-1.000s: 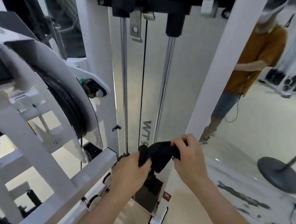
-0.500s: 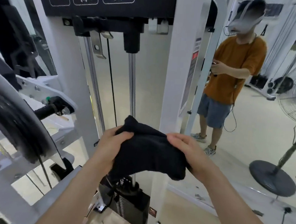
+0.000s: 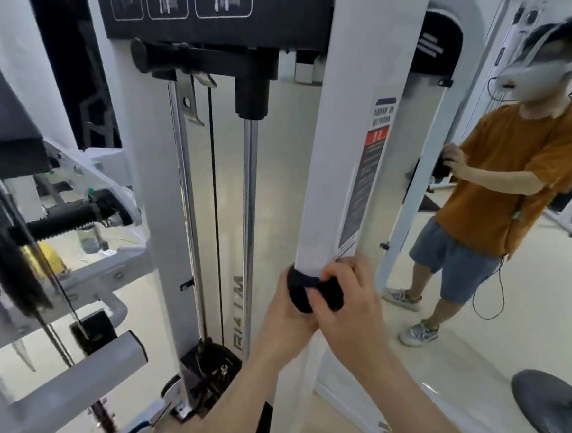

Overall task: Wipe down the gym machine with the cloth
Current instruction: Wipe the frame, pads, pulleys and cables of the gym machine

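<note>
**Cloth meets the post: wiping begins**

At 9 o'clock in the view, the black knurled handle (image 3: 67, 218) of the white gym machine (image 3: 146, 181) juts out untouched. Toward the centre, two chrome guide rods (image 3: 248, 214) run down to the black weight stack (image 3: 206, 373) at 6 o'clock. Just right of the rods stands the broad white steel post (image 3: 339, 136), and the work is now there.

Half a second ago the soft black cloth (image 3: 307, 291) was held spread in the air between both hands, clear of the frame. Now it is bunched and wrapped against the post, at about 5 o'clock from the view's centre. The left hand (image 3: 283, 320) holds it from 7 o'clock, grip clenched on the fabric and fingertips out of sight. The right hand (image 3: 351, 309) closes over it from 4 o'clock, grip curled round cloth and post together.

The printed warning label (image 3: 367, 174) runs up at 1 o'clock from the cloth, its lower end just beside the right hand. At 3 o'clock a wall mirror (image 3: 523, 314) reflects a person in an orange shirt.

Contact is made, so the post can now be wiped. The length above the cloth, the rods and the handle likely still need doing.
</note>
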A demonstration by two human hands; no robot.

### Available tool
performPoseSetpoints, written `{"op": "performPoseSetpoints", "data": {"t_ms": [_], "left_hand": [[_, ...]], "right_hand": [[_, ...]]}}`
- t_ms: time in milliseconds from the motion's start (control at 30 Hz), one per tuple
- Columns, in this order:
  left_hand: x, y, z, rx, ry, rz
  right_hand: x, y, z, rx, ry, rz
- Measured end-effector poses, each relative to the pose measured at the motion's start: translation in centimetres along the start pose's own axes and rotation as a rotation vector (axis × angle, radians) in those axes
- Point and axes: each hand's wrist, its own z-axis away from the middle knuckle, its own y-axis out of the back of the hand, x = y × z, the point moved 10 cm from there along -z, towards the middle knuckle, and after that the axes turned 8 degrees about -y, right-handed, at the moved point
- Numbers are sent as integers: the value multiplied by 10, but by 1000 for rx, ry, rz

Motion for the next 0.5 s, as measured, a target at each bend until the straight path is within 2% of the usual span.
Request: {"op": "performPoseSetpoints", "data": {"t_ms": [67, 167, 267, 333, 400, 467, 500], "left_hand": [[-3, -1, -12, -8, 18, 66], [19, 2, -18, -30, -27, 49], [82, 14, -39, 16, -243, 66], [135, 14, -54, -17, -427, 80], [168, 14, -66, -3, -539, 101], [176, 14, -70, 76, -543, 74], [167, 13, -68, 109, -488, 29]], "right_hand": [[-3, 2, -3, -13, 73, 43], [-17, 13, -3, 55, 198, 92], [-45, 38, -19, 185, 343, 82], [-64, 58, -45, 260, 404, 41], [-81, 77, -72, 331, 448, -7], [-86, 87, -87, 347, 449, -33], [-82, 85, -86, 333, 420, -42]]}}
